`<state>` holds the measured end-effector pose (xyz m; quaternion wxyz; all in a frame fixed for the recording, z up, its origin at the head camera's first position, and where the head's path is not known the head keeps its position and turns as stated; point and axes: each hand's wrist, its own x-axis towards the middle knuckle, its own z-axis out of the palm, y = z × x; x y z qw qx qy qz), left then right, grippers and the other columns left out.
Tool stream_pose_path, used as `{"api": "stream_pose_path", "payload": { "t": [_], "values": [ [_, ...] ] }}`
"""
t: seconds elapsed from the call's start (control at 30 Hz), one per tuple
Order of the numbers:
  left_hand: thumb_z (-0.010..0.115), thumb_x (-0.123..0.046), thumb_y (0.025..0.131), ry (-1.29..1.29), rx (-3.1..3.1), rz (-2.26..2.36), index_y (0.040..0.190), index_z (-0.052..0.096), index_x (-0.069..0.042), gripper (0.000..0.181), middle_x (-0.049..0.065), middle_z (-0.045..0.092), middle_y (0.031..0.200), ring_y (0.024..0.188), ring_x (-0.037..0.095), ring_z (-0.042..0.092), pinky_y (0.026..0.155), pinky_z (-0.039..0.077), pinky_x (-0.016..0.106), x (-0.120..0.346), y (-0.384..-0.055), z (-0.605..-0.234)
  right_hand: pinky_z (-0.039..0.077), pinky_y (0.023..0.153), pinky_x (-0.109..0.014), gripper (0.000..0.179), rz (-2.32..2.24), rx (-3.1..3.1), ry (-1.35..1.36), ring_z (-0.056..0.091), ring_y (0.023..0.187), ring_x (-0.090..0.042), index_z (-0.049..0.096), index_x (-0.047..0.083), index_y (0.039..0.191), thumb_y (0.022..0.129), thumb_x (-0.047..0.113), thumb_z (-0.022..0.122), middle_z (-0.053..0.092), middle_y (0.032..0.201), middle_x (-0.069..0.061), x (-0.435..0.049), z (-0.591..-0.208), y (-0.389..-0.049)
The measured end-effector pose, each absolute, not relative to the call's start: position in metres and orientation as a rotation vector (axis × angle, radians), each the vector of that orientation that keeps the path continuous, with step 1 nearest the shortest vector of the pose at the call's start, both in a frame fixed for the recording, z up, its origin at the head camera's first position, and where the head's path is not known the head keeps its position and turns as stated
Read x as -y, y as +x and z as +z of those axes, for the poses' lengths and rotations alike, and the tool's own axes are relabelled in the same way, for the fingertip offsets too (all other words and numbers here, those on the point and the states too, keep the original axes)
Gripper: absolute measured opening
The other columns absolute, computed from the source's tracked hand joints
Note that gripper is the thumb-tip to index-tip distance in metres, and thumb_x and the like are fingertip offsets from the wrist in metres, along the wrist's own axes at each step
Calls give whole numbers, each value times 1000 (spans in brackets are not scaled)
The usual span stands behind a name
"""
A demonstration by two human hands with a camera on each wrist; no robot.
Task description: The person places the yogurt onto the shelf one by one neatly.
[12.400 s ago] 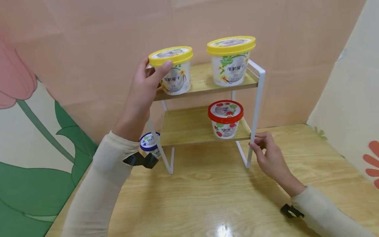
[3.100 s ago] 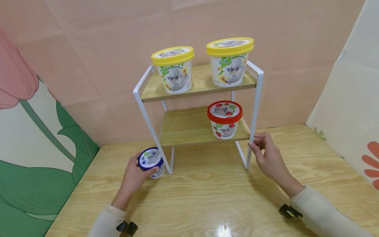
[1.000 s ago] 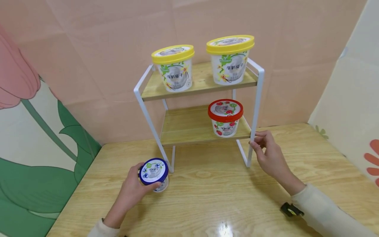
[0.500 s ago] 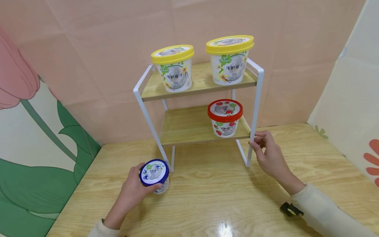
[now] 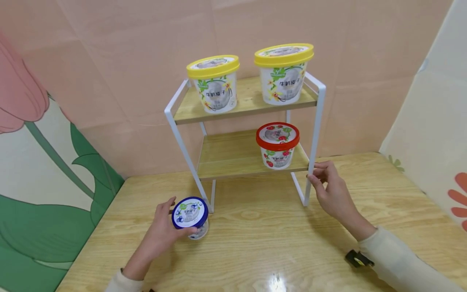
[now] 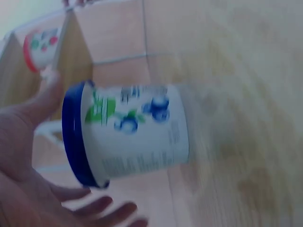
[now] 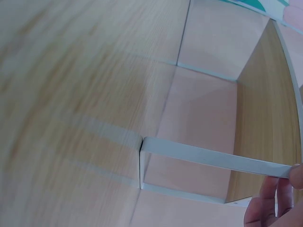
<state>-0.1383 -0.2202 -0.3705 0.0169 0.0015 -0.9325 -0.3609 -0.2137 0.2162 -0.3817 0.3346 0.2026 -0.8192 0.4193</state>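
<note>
A blue-lidded ice cream tub (image 5: 189,213) with blueberry print stands upright on the table by the rack's front left foot. My left hand (image 5: 162,229) is around it with fingers spread. In the left wrist view, those fingers (image 6: 116,213) are apart from the tub's side and the thumb (image 6: 49,97) lies near the lid. My right hand (image 5: 333,194) pinches the right front leg (image 7: 218,158) of a white-framed, two-tier wooden rack (image 5: 244,111) between thumb and fingers.
Two yellow-lidded tubs, one on the left (image 5: 215,87) and one on the right (image 5: 284,77), stand on the upper shelf. A red-lidded tub (image 5: 277,148) sits at the right of the lower shelf. A peach backdrop (image 5: 146,61) rises behind the table (image 5: 255,247).
My left hand has left the left yellow-lidded tub on the upper shelf and brought the blue-lidded tub forward from beside the rack. Its fingers have now loosened. The right hand has stayed on the leg.
</note>
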Motion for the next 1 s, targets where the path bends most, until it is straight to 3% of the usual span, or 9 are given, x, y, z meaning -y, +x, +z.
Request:
{"api": "stream_pose_path", "payload": {
  "t": [0.17, 0.37, 0.5, 0.67, 1.0],
  "values": [
    [89, -27, 73, -141, 2866, -1475, 158, 12, -8, 116, 23, 23, 158, 142, 48, 32, 108, 42, 59, 240, -148, -374, 42, 65, -9, 28, 1095, 2133, 536, 51, 74, 5, 49, -8, 115, 91, -10, 62, 64, 86, -13, -216, -382, -214],
    [89, -18, 73, -220, 2857, -1700, 159, 16, -17, 113, 23, 30, 156, 138, 44, 38, 102, 49, 40, 253, -154, -381, 42, 65, -9, 29, 1096, 2124, 540, 51, 74, 5, 49, -9, 115, 90, -12, 62, 64, 85, -12, -217, -384, -214],
    [89, -16, 73, -183, 2862, -1747, 155, 26, -17, 104, 22, 37, 151, 131, 39, 46, 94, 51, 33, 255, -155, -383, 43, 65, -9, 29, 1096, 2126, 536, 51, 75, 6, 49, -8, 115, 90, -11, 63, 64, 86, -12, -218, -386, -215],
    [91, -20, 70, -107, 2868, -1708, 151, 35, -17, 98, 17, 47, 142, 124, 33, 50, 92, 50, 31, 253, -157, -384, 42, 65, -8, 29, 1098, 2130, 534, 51, 75, 6, 49, -8, 116, 91, -11, 62, 64, 86, -12, -217, -385, -215],
    [91, -21, 70, -138, 2874, -1685, 151, 34, -13, 100, 17, 47, 142, 122, 31, 52, 92, 50, 31, 250, -157, -386, 42, 65, -8, 29, 1094, 2136, 532, 51, 76, 7, 49, -8, 116, 91, -10, 62, 64, 86, -13, -217, -384, -216]
  ]
}}
